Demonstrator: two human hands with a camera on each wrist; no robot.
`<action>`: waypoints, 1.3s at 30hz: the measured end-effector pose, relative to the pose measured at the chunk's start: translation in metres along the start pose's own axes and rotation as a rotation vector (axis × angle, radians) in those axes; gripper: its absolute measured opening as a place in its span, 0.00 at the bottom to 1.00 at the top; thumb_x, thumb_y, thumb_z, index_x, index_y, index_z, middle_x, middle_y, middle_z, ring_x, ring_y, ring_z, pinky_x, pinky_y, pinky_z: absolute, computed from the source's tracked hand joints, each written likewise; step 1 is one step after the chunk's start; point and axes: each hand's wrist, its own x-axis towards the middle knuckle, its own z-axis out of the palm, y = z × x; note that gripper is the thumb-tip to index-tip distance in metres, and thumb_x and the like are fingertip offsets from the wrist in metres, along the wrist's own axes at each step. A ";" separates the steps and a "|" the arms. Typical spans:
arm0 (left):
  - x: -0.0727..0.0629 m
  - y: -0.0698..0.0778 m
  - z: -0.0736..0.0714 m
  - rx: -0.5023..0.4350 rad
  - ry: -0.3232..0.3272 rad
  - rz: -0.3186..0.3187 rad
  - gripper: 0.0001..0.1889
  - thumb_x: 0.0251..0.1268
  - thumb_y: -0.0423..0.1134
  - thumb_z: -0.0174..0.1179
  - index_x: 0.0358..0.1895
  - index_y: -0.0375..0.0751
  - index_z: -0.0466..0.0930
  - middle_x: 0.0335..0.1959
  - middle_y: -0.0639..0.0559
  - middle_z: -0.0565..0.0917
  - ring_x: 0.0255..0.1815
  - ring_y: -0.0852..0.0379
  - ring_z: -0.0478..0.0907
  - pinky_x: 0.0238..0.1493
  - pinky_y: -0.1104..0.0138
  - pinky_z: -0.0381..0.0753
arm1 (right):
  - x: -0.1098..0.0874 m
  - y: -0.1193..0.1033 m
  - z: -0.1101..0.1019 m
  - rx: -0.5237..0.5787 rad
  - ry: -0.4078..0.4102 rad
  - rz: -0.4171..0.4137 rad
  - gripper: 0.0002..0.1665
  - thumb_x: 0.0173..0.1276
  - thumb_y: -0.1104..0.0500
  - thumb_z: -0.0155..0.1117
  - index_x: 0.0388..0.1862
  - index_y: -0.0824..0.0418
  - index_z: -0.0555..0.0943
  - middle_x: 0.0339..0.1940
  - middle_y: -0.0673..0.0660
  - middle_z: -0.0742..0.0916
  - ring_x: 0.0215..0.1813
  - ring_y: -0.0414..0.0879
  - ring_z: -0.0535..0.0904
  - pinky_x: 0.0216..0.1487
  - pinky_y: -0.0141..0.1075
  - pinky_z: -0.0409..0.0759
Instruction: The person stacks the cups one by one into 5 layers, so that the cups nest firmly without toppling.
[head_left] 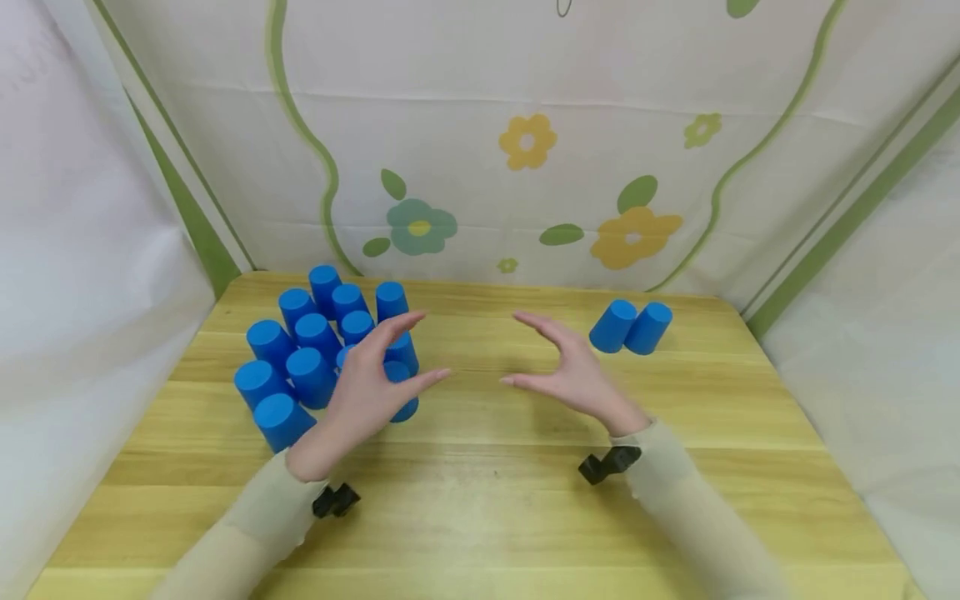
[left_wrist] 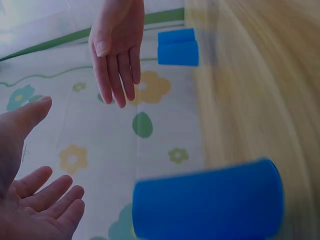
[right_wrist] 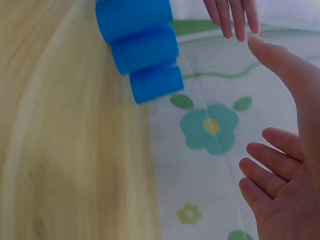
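My left hand [head_left: 367, 379] is raised over the right side of a group of blue cups [head_left: 311, 375], thumb and fingers spread apart with nothing between them. It hides some of those cups in the head view. Facing it across a gap, my right hand [head_left: 573, 371] holds nothing either, its thumb apart from its fingers. The cups stand upside down, flat bases up, on the wooden table. Two more upside-down blue cups [head_left: 612, 326] stand side by side beyond the right hand. A blue cup [left_wrist: 207, 202] looms close below the left hand in the left wrist view.
The wooden table [head_left: 480, 517] ends at the back against a white curtain [head_left: 465, 150] printed with flowers and vines. White cloth also hangs along the left and right sides. Each sleeve carries a small black device [head_left: 611, 464] near the wrist.
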 end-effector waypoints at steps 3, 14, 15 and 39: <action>-0.016 -0.007 -0.019 0.011 0.028 -0.005 0.38 0.58 0.50 0.77 0.72 0.51 0.72 0.69 0.54 0.76 0.69 0.49 0.73 0.63 0.42 0.75 | 0.003 -0.004 0.018 0.035 -0.044 -0.013 0.52 0.56 0.40 0.81 0.78 0.42 0.67 0.75 0.42 0.71 0.76 0.47 0.64 0.72 0.56 0.66; -0.061 -0.035 -0.080 0.158 0.242 0.031 0.43 0.40 0.31 0.85 0.67 0.45 0.78 0.62 0.48 0.81 0.63 0.53 0.77 0.62 0.80 0.67 | 0.017 -0.031 0.077 0.129 -0.159 -0.036 0.48 0.56 0.40 0.81 0.75 0.44 0.72 0.71 0.40 0.75 0.72 0.39 0.69 0.70 0.50 0.70; -0.066 -0.038 -0.083 0.160 0.245 0.002 0.43 0.41 0.31 0.85 0.68 0.45 0.77 0.63 0.48 0.81 0.64 0.59 0.76 0.62 0.80 0.67 | 0.019 -0.034 0.081 0.131 -0.166 -0.033 0.48 0.56 0.40 0.81 0.74 0.45 0.73 0.71 0.40 0.75 0.71 0.40 0.69 0.70 0.49 0.70; -0.111 -0.080 -0.098 0.170 0.185 -0.282 0.30 0.50 0.39 0.82 0.57 0.36 0.82 0.49 0.39 0.86 0.42 0.82 0.74 0.42 0.84 0.76 | 0.047 -0.048 0.141 0.292 -0.153 -0.032 0.28 0.64 0.52 0.78 0.62 0.54 0.81 0.55 0.44 0.85 0.54 0.38 0.81 0.58 0.49 0.82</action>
